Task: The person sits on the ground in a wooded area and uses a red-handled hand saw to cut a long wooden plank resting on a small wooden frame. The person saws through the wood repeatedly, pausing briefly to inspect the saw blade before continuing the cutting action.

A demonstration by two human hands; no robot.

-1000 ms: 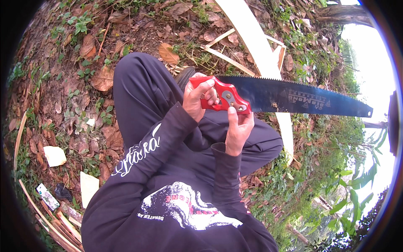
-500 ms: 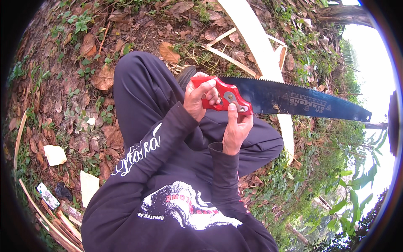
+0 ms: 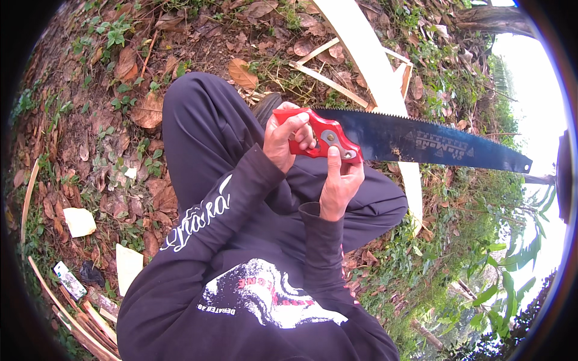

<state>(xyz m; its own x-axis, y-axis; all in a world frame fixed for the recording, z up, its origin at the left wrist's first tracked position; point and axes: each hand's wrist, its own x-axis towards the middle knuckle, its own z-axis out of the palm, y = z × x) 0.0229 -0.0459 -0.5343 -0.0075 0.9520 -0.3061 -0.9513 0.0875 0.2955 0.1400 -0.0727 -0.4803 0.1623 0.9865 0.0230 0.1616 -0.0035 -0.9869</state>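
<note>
A hand saw [image 3: 433, 139] with a red handle and a long dark-blue blade extends to the right in front of my chest. Its toothed edge faces up in the picture, and specks of sawdust cling to the blade. My left hand [image 3: 284, 137] is wrapped around the grip, its fingers curled through the handle opening. With thumb and fingers my right hand [image 3: 341, 185] pinches the handle's lower corner, the thumb beside a round metal screw on the grey plate. Behind the saw's blade lies a long pale board [image 3: 361, 45], partly hidden by it.
Thin wooden strips form an angular frame [image 3: 331, 81] beside the board. Pale wood scraps [image 3: 79, 222], a small printed packet [image 3: 70, 280] and a bundle of sticks [image 3: 84, 325] lie at the left. Leaf-strewn ground surrounds my folded legs [image 3: 201, 138]; leafy plants [image 3: 506, 289] grow at the right.
The saw's blade tip has dipped very slightly. Both hands keep the same hold on the handle.
</note>
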